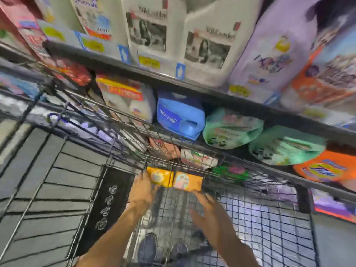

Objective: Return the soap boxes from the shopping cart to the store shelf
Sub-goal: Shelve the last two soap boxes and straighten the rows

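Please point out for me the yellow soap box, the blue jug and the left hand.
yellow soap box (159, 177): head view, middle of its front face.
blue jug (178, 116): head view, on its label side.
left hand (143, 191): head view, back of the hand.

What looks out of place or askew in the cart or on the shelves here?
Nothing stands out. The two soap boxes lie side by side in the cart; the left hand grips one end. The picture is too blurred to judge damage.
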A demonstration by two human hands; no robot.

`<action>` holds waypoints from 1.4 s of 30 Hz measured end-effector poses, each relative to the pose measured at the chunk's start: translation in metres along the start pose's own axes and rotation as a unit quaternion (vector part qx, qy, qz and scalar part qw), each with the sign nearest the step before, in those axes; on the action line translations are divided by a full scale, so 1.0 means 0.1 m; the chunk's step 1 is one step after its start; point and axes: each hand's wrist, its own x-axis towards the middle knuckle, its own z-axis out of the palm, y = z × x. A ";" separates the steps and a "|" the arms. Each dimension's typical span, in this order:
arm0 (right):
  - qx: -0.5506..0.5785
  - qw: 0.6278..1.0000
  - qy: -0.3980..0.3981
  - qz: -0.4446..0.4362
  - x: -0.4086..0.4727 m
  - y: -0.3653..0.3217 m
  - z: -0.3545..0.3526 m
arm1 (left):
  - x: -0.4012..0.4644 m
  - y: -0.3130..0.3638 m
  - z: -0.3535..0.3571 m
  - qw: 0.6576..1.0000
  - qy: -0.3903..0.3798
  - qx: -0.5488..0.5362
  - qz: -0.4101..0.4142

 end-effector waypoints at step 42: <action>0.388 0.900 0.094 0.177 0.88 0.64 0.48 | -0.76 -0.40 -0.18 0.945 0.026 -0.326 -0.019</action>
